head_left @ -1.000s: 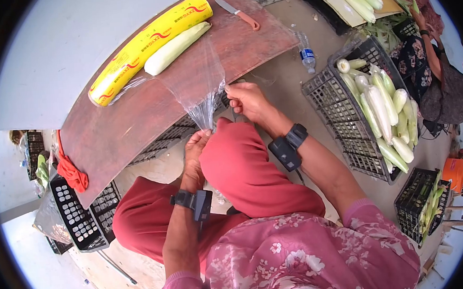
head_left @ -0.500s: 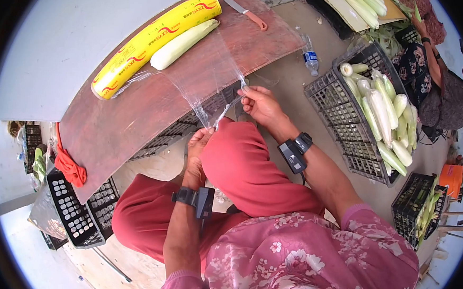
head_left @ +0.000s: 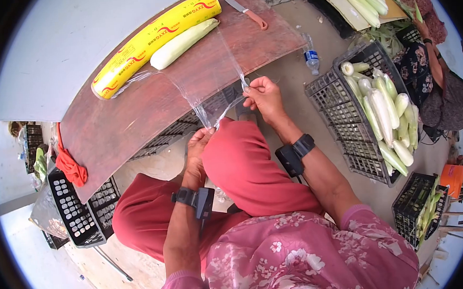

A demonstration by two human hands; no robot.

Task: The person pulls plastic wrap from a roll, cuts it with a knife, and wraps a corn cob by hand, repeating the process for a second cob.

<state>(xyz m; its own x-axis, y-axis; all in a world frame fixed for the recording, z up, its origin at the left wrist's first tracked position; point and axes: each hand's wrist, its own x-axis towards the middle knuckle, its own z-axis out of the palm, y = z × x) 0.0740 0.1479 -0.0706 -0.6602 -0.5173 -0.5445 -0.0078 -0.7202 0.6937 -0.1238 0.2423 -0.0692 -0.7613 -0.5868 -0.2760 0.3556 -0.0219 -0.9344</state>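
A sheet of clear cling film [head_left: 208, 74] stretches from the yellow roll [head_left: 156, 40] over the table's near edge, its gathered corners in my two hands. My left hand [head_left: 198, 143] is closed in a pinch on the left corner, beside my raised knee. Farther right and a little higher, my right hand [head_left: 263, 97] pinches the other corner between thumb and fingers. On the film, next to the roll, lies a long pale green vegetable [head_left: 183, 44], which looks like an ear of corn in its husk.
A knife [head_left: 244, 12] lies on the reddish table [head_left: 134, 118]. To the right, a black crate [head_left: 331, 122] holds several similar pale vegetables, near a water bottle [head_left: 311, 57]. Another person [head_left: 433, 63] sits behind it. A red cloth [head_left: 71, 167] hangs at the table's left corner.
My right hand has shifted slightly right and turned, its wrist device rotating with it. The left hand keeps its pinch, and the film stays stretched from the roll.
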